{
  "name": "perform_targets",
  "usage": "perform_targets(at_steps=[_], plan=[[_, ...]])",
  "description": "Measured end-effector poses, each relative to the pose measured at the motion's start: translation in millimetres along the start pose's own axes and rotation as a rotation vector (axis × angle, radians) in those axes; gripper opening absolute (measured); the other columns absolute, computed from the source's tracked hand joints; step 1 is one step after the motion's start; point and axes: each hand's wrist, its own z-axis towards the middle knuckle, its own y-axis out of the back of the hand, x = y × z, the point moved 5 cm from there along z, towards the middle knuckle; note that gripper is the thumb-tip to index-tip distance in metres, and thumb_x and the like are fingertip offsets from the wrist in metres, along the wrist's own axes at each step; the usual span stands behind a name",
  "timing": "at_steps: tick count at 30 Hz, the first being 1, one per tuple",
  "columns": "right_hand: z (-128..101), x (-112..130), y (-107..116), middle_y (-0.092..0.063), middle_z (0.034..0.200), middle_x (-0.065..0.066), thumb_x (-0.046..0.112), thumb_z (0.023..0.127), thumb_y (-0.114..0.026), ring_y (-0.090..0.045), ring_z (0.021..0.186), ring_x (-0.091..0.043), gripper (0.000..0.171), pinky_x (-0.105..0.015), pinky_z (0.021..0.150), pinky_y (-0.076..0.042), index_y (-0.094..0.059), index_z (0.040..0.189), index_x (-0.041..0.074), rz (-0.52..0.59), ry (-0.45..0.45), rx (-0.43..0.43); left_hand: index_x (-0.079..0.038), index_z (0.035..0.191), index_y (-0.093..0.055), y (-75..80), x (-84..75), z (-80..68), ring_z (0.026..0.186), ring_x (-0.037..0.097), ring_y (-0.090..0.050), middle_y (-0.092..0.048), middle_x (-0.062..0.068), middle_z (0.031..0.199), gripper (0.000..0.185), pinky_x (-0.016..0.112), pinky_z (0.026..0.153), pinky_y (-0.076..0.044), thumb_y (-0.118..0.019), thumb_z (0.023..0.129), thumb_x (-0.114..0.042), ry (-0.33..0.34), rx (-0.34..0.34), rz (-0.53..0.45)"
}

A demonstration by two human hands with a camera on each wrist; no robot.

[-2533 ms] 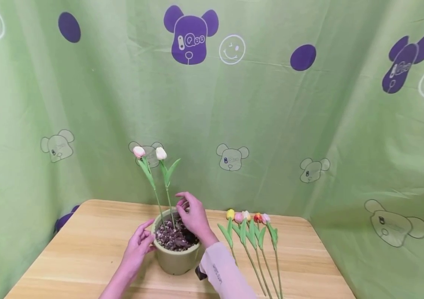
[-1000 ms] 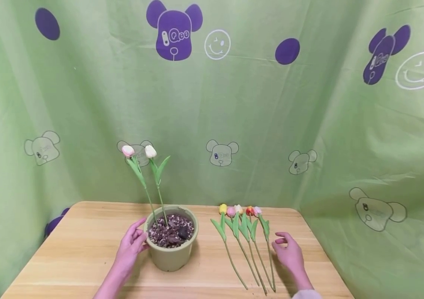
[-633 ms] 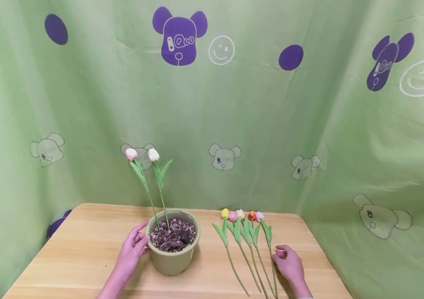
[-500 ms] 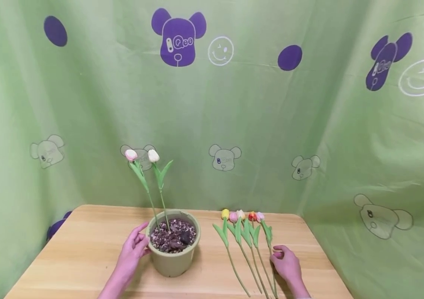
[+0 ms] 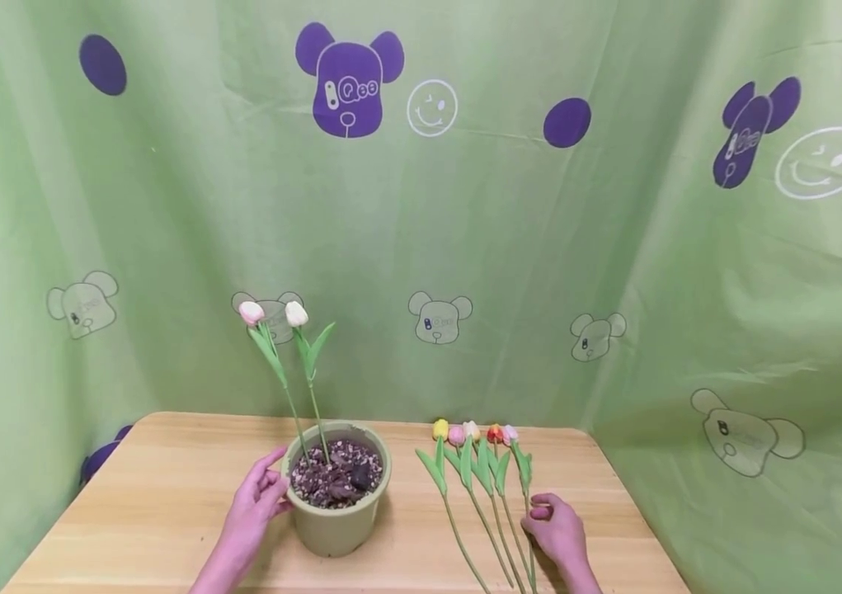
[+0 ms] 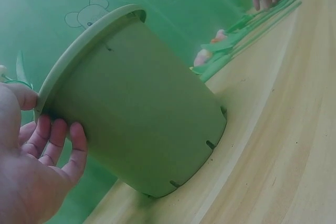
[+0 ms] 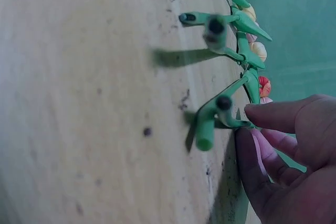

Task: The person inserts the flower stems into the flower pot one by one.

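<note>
A green flower pot (image 5: pixel 336 520) filled with pebbles stands on the wooden table (image 5: pixel 161 495). Two tulips, one pink (image 5: pixel 251 313) and one white (image 5: pixel 296 313), stand upright in it. My left hand (image 5: pixel 261 491) holds the pot's left side, thumb at the rim and fingers (image 6: pixel 55 137) curled under the rim of the pot (image 6: pixel 142 108). Several tulips (image 5: pixel 476 474) lie side by side to the right of the pot. My right hand (image 5: pixel 545 518) pinches the stem of the rightmost lying tulip (image 5: pixel 520 466); in the right wrist view, hand (image 7: pixel 251 127) and stem (image 7: pixel 210 121) are close up.
Green printed cloth (image 5: pixel 465 247) hangs behind and on both sides of the table. The table's right edge (image 5: pixel 643 528) runs close by my right hand. Bare wood lies left of the pot and between the pot and the lying tulips.
My right hand left the pot, crossed to the right of the lying tulips, then moved in and closed on the rightmost stem. The left hand stayed on the pot.
</note>
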Motion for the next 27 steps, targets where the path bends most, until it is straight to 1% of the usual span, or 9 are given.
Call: perform_targets(at_steps=[5,11,15,17,19,23,27], plan=[[1.1,-0.3,0.6,-0.074,0.092,-0.011,0.003,0.074,-0.08,-0.067,0.08,-0.02,0.045,-0.034,0.071,-0.056,-0.068,0.116,-0.007,-0.013,0.003,-0.005,-0.005,0.158,-0.034,-0.3,1.3,-1.2,0.095,0.012,-0.064,-0.06,0.011,0.109,0.056,0.025,0.087,-0.061,-0.051,0.105,-0.004,0.006,-0.001,-0.012],[3.1,0.3,2.5,-0.074,0.09,-0.01,0.002,0.074,-0.078,-0.068,0.081,-0.022,0.041,-0.039,0.072,-0.058,-0.069,0.113,-0.007,-0.074,-0.016,0.006,-0.005,0.158,-0.034,-0.8,0.9,-1.2,0.095,0.012,-0.064,-0.06,0.011,0.109,0.056,0.025,0.087,-0.061,-0.05,0.105,-0.005,0.013,0.002,-0.008],[4.8,1.0,2.8,-0.074,0.089,-0.009,0.003,0.075,-0.076,-0.067,0.08,-0.021,0.038,-0.035,0.069,-0.056,-0.071,0.111,-0.006,-0.078,-0.037,0.011,-0.005,0.159,-0.034,-0.8,-1.3,0.9,0.095,0.013,-0.064,-0.06,0.012,0.109,0.056,0.024,0.087,-0.061,-0.05,0.105,-0.006,0.013,0.006,-0.002],[5.4,0.6,2.6,-0.074,0.088,-0.01,0.003,0.075,-0.075,-0.067,0.076,-0.02,0.037,-0.031,0.066,-0.057,-0.071,0.11,-0.007,-0.058,-0.047,0.008,-0.005,0.158,-0.034,-0.5,-2.5,1.9,0.095,0.013,-0.064,-0.06,0.012,0.109,0.056,0.024,0.088,-0.061,-0.051,0.105,-0.006,0.011,0.007,0.001],[5.6,-0.3,2.0,-0.075,0.086,-0.011,0.002,0.074,-0.073,-0.067,0.069,-0.018,0.037,-0.029,0.061,-0.058,-0.071,0.109,-0.009,-0.021,-0.066,0.007,-0.006,0.158,-0.034,-0.1,-3.1,2.4,0.096,0.013,-0.064,-0.06,0.011,0.109,0.056,0.025,0.088,-0.061,-0.051,0.105,-0.006,0.01,0.008,0.003],[4.3,-2.7,0.8,-0.073,0.082,-0.013,-0.001,0.074,-0.07,-0.066,0.058,-0.016,0.037,-0.029,0.052,-0.061,-0.069,0.109,-0.013,0.091,-0.113,0.017,-0.006,0.159,-0.034,0.1,-2.3,1.8,0.097,0.013,-0.064,-0.06,0.011,0.11,0.056,0.025,0.088,-0.061,-0.051,0.105,-0.006,0.014,0.011,0.007],[1.2,-2.9,0.4,-0.071,0.083,-0.013,-0.005,0.076,-0.067,-0.065,0.058,-0.017,0.037,-0.029,0.052,-0.061,-0.067,0.112,-0.015,0.146,-0.129,0.036,-0.005,0.159,-0.034,-0.1,-0.8,0.0,0.095,0.013,-0.064,-0.06,0.011,0.109,0.057,0.024,0.087,-0.06,-0.051,0.105,-0.005,0.02,0.008,0.005]])
